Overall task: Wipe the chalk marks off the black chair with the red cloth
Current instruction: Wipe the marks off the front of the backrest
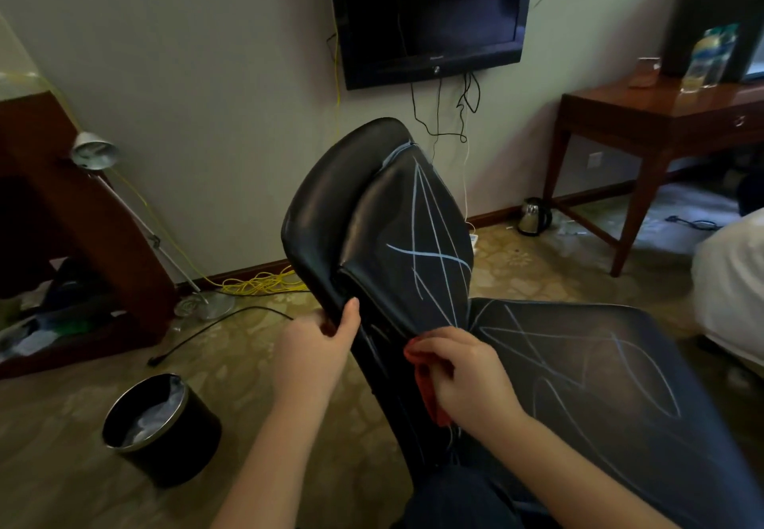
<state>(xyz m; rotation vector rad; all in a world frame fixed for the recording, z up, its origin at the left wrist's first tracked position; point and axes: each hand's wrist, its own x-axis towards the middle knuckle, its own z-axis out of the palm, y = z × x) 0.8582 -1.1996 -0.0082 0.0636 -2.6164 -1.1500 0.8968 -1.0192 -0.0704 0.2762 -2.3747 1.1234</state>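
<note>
The black padded leather chair fills the centre, backrest toward 12 o'clock and seat toward 4 o'clock, both crossed with pale blue-white chalk marks. The left hand clamps the backrest's edge at 9 o'clock, thumb over the rim. The right hand is curled round the crumpled red cloth at the crease between back and seat. The cloth looks light and limp, so bunching it into a pad should wipe best. The smooth leather may slip, making the rim the steadying hold.
</note>
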